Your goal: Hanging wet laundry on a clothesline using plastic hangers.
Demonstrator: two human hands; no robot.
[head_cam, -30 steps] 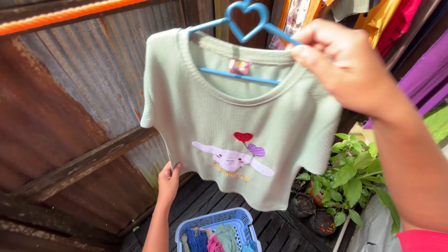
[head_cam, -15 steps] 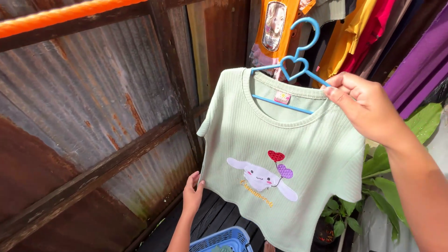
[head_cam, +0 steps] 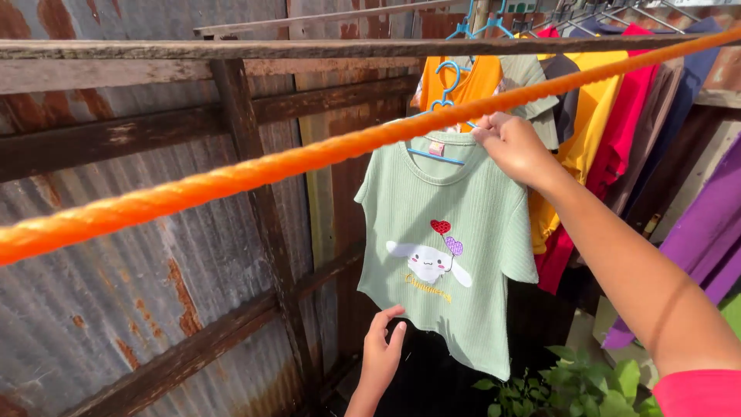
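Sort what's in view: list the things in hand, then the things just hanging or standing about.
In hand:
green shirt
blue hanger
right hand, at the shirt's collar
left hand, at the hem
orange rope

Just about:
orange shirt
yellow shirt
red shirt
purple cloth
plant
metal wall

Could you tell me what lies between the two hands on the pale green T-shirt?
In the head view, between the right hand and left hand lies the T-shirt front with its cartoon print.
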